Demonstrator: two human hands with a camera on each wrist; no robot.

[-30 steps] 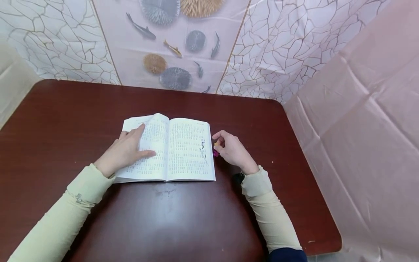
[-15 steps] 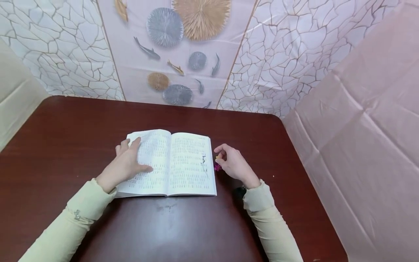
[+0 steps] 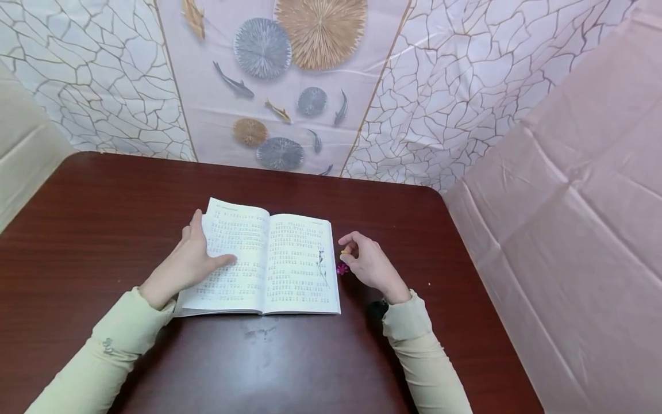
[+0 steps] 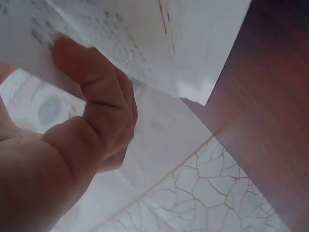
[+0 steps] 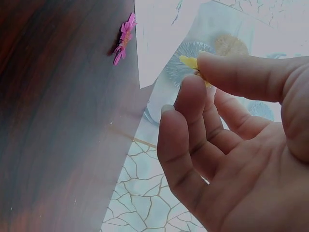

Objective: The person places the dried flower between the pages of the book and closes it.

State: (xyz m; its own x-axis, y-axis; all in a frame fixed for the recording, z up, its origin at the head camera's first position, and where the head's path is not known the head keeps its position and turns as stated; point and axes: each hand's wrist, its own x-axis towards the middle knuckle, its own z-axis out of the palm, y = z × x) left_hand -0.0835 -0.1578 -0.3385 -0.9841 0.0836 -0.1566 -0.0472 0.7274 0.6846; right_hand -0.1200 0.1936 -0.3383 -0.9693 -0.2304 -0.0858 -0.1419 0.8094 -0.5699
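Note:
An open book (image 3: 298, 264) with printed pages lies on the table, and a sprig drawing shows on its right page. My left hand (image 3: 183, 264) holds the left page (image 3: 233, 287) at its outer edge, thumb across the print and fingers at the side. In the left wrist view, curled fingers (image 4: 104, 96) sit against the page's other face. Right of the book, my right hand (image 3: 369, 261) pinches a small yellow flower (image 5: 189, 62) between thumb and fingertips. A pink flower (image 5: 124, 39) lies on the table close to the book's right edge.
The dark red-brown table (image 3: 129, 195) reaches back to a patterned cloth wall (image 3: 207, 138). A pink cloth wall (image 3: 569, 230) stands along the right. Near the right cuff sits a small black object (image 3: 380, 309).
The view has tilted up. My left hand has shifted toward the book's left edge, and the left page's upper part has moved left with it. The right hand keeps its pinch.

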